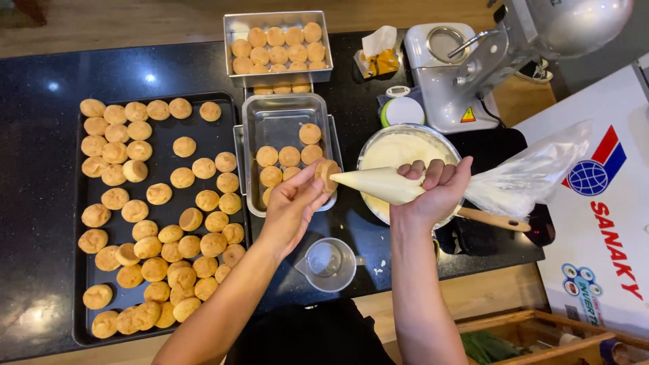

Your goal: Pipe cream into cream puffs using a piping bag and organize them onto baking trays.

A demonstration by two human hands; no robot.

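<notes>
A small choux puff [328, 174] is pinched in the left hand [292, 203] above the near steel tray [284, 111]; the piping bag [399, 186] of pale cream is gripped tight in the right hand [438, 189], its tip pushed into the puff. Risks: puff could be split or overfilled if the bag is squeezed too hard; cream could be dripped onto the black counter [40, 169] if the tip slips out; the pinched shell could be crushed. Containers: near tray part filled with about eight puffs; far steel tray [233, 27] nearly full; dark baking sheet [223, 128] loaded with many puffs; steel bowl [399, 145] holding cream and a wooden-handled tool [497, 220]; clear measuring cup [328, 263] looks empty.
</notes>
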